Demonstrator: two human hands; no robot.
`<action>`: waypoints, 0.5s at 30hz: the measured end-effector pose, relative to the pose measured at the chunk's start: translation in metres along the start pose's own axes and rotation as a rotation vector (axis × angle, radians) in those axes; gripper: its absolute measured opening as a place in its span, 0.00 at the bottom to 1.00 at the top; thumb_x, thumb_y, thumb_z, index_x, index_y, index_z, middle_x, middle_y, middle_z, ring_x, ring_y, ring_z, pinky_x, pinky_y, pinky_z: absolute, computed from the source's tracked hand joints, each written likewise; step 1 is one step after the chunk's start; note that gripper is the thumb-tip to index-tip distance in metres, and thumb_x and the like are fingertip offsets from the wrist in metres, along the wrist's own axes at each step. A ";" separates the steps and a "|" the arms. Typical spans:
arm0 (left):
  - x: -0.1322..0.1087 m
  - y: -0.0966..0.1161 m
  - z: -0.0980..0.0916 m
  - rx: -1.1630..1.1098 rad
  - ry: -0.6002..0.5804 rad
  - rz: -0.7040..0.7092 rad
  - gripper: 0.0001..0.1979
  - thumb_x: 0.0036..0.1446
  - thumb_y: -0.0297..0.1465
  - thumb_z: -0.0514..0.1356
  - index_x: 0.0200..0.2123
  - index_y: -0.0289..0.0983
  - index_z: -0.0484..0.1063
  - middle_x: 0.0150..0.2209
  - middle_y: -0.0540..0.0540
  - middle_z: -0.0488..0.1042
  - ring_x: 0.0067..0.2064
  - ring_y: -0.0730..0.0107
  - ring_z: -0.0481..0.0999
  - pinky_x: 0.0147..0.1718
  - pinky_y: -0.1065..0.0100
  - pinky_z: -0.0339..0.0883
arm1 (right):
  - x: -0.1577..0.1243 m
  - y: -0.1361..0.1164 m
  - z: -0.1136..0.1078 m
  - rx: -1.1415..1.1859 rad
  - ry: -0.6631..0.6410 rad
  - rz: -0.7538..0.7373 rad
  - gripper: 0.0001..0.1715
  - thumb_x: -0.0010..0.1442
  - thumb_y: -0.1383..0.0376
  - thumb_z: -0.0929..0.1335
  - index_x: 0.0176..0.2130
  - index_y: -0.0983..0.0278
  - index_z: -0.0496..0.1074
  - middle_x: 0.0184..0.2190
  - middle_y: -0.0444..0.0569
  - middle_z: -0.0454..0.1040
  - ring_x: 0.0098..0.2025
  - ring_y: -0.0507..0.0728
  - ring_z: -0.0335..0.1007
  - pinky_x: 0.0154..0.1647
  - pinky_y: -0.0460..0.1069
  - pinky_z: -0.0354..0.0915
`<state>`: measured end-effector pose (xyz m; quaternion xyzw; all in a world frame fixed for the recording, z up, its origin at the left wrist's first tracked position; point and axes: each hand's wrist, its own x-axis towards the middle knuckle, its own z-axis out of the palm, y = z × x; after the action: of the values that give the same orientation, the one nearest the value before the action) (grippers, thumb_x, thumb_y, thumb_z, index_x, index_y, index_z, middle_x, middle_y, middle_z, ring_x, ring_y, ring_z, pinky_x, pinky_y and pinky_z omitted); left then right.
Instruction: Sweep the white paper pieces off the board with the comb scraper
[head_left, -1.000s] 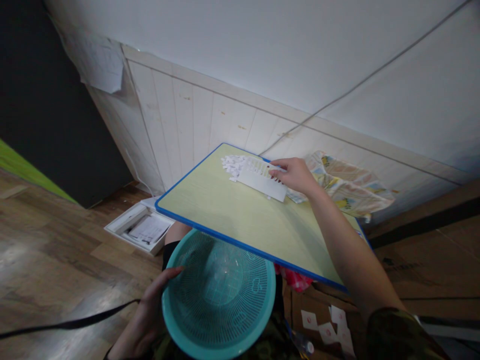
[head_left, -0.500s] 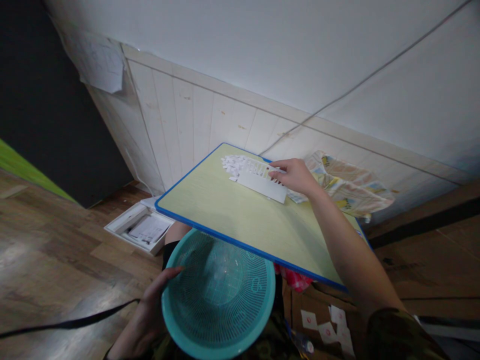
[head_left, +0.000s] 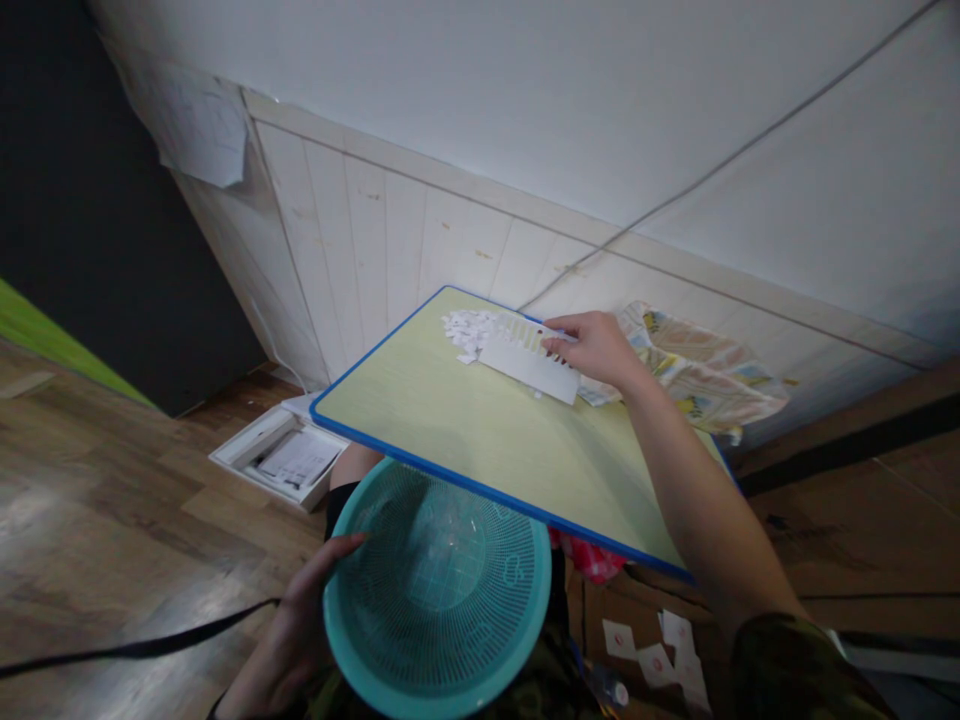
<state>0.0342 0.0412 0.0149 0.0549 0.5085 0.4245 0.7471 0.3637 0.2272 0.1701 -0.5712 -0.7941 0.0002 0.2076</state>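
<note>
My right hand (head_left: pixel 592 345) is closed on one end of a flat white slotted piece (head_left: pixel 529 370), held low over the yellow-green tabletop (head_left: pixel 405 390). A heap of small white paper scraps (head_left: pixel 469 330) lies against the far left end of that piece. With my left hand (head_left: pixel 307 600) I grip the rim of a turquoise plastic basket (head_left: pixel 439 690), thumb over the edge and the other fingers hidden beneath. The basket sits at my lap under the table's near blue edge, and no scraps show inside it.
A crumpled patterned cloth or bag (head_left: pixel 697 370) lies at the table's right end. An open white box (head_left: pixel 281 460) stands on the floor at left. Several white cards (head_left: pixel 656 660) lie at lower right. A cable (head_left: pixel 675 200) runs down the wall.
My right hand and the white slotted piece have shifted slightly to the right, away from the heap. My left hand and the basket have stayed in place.
</note>
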 end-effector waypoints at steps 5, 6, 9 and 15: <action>0.003 -0.001 -0.003 0.018 -0.017 -0.028 0.06 0.53 0.28 0.63 0.33 0.31 0.76 0.23 0.42 0.81 0.24 0.56 0.79 0.28 0.57 0.75 | 0.004 0.001 0.000 -0.042 0.020 0.001 0.17 0.57 0.63 0.67 0.45 0.62 0.80 0.32 0.47 0.81 0.35 0.57 0.75 0.36 0.48 0.63; 0.003 -0.001 -0.004 0.018 -0.017 -0.022 0.05 0.53 0.28 0.63 0.33 0.31 0.76 0.23 0.42 0.80 0.23 0.57 0.78 0.28 0.58 0.75 | 0.005 0.001 0.001 -0.052 0.023 -0.010 0.17 0.57 0.63 0.66 0.44 0.61 0.80 0.32 0.47 0.81 0.35 0.57 0.75 0.36 0.48 0.63; 0.003 -0.002 -0.005 0.009 -0.031 -0.017 0.05 0.52 0.27 0.63 0.32 0.31 0.76 0.24 0.42 0.81 0.24 0.58 0.79 0.28 0.59 0.75 | 0.007 0.000 0.006 -0.071 0.018 -0.035 0.17 0.57 0.64 0.67 0.45 0.61 0.80 0.33 0.47 0.81 0.37 0.57 0.76 0.38 0.48 0.64; 0.003 -0.002 -0.005 0.001 0.007 -0.011 0.06 0.52 0.28 0.63 0.33 0.31 0.77 0.24 0.41 0.81 0.24 0.58 0.79 0.28 0.60 0.75 | 0.006 0.001 0.008 -0.027 -0.002 -0.055 0.18 0.56 0.63 0.67 0.46 0.62 0.79 0.37 0.48 0.82 0.38 0.57 0.76 0.39 0.48 0.65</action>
<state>0.0321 0.0403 0.0090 0.0510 0.5114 0.4206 0.7477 0.3603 0.2348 0.1643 -0.5520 -0.8096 -0.0157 0.1990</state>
